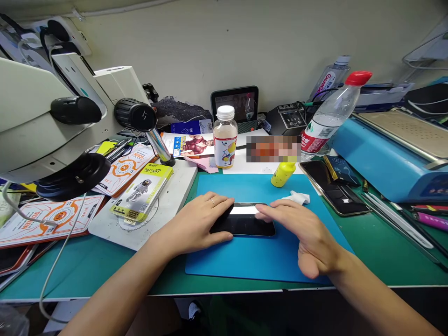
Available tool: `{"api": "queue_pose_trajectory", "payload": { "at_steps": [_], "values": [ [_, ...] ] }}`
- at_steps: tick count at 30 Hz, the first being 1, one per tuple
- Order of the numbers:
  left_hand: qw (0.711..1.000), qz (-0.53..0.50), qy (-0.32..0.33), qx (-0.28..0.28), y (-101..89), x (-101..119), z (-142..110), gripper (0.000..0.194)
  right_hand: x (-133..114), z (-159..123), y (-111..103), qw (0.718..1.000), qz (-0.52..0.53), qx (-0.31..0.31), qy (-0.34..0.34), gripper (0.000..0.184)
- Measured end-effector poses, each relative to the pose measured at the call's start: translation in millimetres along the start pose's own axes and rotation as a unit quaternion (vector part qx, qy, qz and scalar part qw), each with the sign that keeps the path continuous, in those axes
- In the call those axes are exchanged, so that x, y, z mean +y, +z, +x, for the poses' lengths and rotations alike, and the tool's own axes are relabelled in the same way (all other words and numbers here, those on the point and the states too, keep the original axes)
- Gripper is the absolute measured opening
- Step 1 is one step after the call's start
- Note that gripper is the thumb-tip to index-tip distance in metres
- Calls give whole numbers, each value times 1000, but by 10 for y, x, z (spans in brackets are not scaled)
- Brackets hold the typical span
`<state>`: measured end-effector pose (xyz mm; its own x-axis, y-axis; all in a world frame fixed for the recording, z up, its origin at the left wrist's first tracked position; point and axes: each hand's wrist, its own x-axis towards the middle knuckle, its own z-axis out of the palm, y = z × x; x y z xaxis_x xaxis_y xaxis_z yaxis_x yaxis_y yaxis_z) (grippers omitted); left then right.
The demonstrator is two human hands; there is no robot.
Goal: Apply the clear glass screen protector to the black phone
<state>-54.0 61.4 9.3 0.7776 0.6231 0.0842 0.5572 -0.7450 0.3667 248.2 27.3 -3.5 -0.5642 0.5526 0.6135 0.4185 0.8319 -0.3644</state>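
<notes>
A black smartphone (250, 226) lies flat on a blue mat (227, 263), its long side across my view. A bright white band runs along its upper part; I cannot tell whether that is a reflection. My left hand (196, 221), with a ring on one finger, grips the phone's left end, fingers over the far edge and thumb at the near edge. At the phone's far right, my right hand (308, 233) rests its stretched fingertips on the surface, the thumb held apart. Just beyond that hand are a crumpled white tissue (298, 198) and a small yellow bottle (283, 173).
A microscope (45, 121) overhangs the left side, its base carrying a yellow battery pack (143, 191). A drink bottle (225, 140) and a small screen (234, 105) stand behind the mat. Rightward are a water bottle (331, 119), another phone (334, 189), tweezers (399, 221) and a blue machine (385, 158).
</notes>
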Motion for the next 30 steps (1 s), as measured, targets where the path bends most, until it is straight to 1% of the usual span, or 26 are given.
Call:
{"api": "queue_pose_trajectory", "payload": {
  "at_steps": [2,4,6,8,10,14,16,18,19,21,23,24,30],
  "values": [
    [1000,-3,-8,0,8,-9,-10,69,32,-68,25,997,-10,69,26,90],
    [1000,-9,-22,3,17,-23,-25,85,71,-142,53,990,-22,125,58,87],
    [999,-18,-32,11,28,-37,-38,101,100,-191,74,985,-28,156,75,84],
    [999,-26,-30,18,36,-49,-44,107,108,-196,77,983,-30,162,77,86],
    [999,-29,-22,18,40,-56,-42,106,92,-160,60,988,-29,134,70,87],
    [1000,-23,-16,15,38,-50,-32,105,40,-61,8,999,-14,30,37,88],
    [1000,-19,-15,16,32,-39,-28,104,29,-47,-6,1000,3,-18,21,92],
    [1000,-15,-15,14,24,-26,-24,102,30,-63,-10,998,32,-46,19,97],
    [1000,-14,-16,12,19,-19,-21,101,33,-76,-10,997,50,-46,23,99],
    [1000,-13,-19,4,9,-6,-15,101,37,-99,-12,997,73,-16,34,98],
    [1000,-14,-22,-3,0,3,-10,99,37,-101,-18,996,76,12,40,95],
    [1000,-15,-23,-6,-3,6,-9,99,36,-94,-22,997,71,15,39,94],
    [1000,-23,-18,-11,-13,9,-7,94,45,-49,-35,998,54,-37,17,96]
  ]
}}
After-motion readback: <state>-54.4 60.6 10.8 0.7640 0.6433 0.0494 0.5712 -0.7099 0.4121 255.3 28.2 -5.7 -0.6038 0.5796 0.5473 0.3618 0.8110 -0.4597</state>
